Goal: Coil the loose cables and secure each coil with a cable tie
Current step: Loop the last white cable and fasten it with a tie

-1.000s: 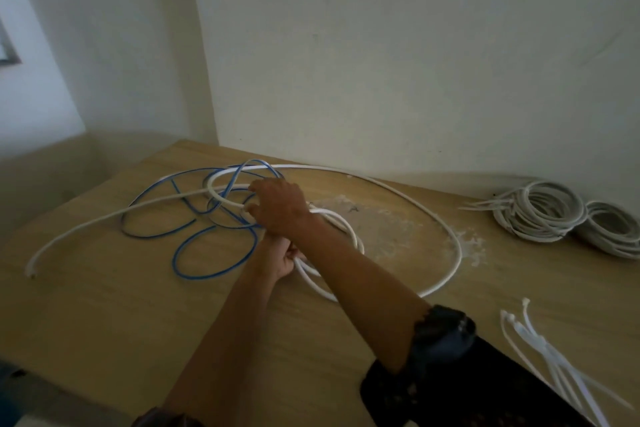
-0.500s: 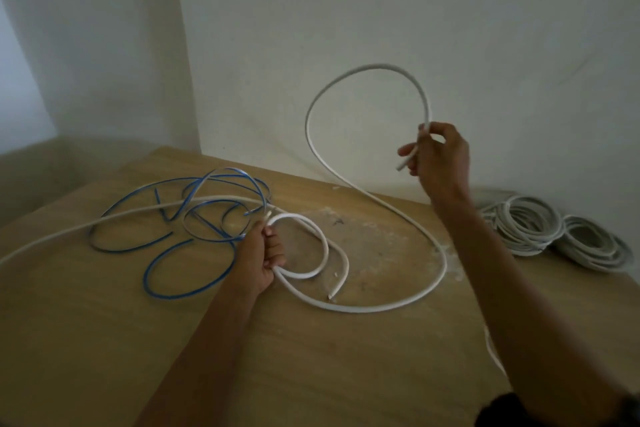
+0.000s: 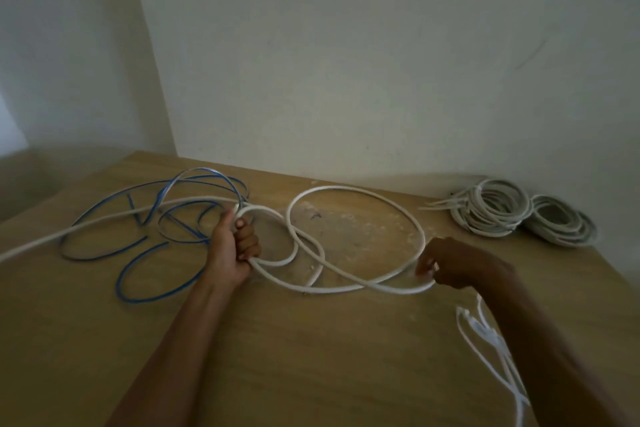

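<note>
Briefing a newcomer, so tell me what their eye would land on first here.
First, the white cable looped in big rings at the centre of the table, with the left hand gripping its gathered turns and the right hand pinching the outer loop. Next, the tangled blue cable sprawled at the left. Then the two wound coils by the wall at the back right.

white cable (image 3: 360,191): 1
blue cable (image 3: 152,291): 1
wound coils (image 3: 491,210): 2
cable ties (image 3: 485,333): bunch, no. unclear
hands: 2 (left hand (image 3: 232,250), right hand (image 3: 464,267))
table (image 3: 311,357): 1
</note>
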{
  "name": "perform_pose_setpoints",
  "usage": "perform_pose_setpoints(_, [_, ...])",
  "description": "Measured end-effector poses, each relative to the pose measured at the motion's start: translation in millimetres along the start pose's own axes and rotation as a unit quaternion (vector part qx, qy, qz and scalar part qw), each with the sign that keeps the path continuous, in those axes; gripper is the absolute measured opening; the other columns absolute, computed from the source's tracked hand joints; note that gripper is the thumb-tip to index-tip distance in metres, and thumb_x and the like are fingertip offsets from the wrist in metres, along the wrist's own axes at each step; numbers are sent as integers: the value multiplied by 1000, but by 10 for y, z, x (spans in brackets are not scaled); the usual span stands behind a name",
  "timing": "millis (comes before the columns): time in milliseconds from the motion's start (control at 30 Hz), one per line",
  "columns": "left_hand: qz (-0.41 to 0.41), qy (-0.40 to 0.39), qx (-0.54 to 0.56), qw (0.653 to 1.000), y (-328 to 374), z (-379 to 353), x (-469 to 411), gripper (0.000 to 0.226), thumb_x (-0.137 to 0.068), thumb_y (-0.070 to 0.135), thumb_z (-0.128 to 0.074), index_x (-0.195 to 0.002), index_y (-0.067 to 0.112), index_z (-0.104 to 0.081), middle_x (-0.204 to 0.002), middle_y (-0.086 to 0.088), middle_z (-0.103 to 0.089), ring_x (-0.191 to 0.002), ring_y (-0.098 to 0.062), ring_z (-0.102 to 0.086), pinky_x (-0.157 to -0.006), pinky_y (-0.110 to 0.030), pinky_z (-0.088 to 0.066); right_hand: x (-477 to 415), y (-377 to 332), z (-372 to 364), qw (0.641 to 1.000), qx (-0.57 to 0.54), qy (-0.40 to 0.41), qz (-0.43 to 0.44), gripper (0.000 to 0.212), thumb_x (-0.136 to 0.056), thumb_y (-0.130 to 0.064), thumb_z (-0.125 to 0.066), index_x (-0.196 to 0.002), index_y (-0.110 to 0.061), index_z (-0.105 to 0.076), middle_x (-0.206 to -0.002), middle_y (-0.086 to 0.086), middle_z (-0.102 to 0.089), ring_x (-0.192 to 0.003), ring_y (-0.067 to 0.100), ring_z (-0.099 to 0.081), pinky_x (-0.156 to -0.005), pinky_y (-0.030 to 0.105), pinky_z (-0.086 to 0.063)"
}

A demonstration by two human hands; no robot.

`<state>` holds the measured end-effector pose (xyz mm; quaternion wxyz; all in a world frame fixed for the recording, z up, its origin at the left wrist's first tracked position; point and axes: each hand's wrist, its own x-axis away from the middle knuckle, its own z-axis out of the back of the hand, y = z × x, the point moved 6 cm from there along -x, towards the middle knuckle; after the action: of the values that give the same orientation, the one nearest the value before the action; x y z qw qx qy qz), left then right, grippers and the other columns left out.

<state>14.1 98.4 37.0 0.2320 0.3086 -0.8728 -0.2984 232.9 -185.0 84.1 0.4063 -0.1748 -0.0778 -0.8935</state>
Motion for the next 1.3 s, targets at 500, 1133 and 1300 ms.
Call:
perform_pose_setpoints(500, [-3, -40, -9, 999, -46, -101, 55, 47, -110, 42, -30, -68, 21, -34, -42, 9, -21, -29, -3, -17, -30, -20, -13, -859, -1841, 208, 948, -211, 229, 67, 20, -87, -28, -68, -93, -9, -72, -99, 14, -72, -98, 32, -68, -71, 30, -43])
perform_pose_setpoints(1133, [15, -62, 94, 994, 71, -2, 15, 49, -109, 44, -30, -76, 17, -55, -41, 7, -31, -32, -7, -22, -34, -21, -21, 158, -849, -108, 988, -62, -25, 137, 26, -88, -16, -74, -75, -39, -73, -90, -7, -75, -85, 10, -71, -80, 32, -60])
perform_pose_setpoints(1300, [-61, -55, 59, 995, 125, -226, 138, 50, -108, 49, -32, -67, 21, -41, -38, 6, -26, -31, -7, -18, -33, -22, -16, -53, -674, 69, 992, -49, -52, 104, 46, -87, -6, -74, -127, -28, -66, -126, -5, -63, -111, 12, -59, -97, 32, -50])
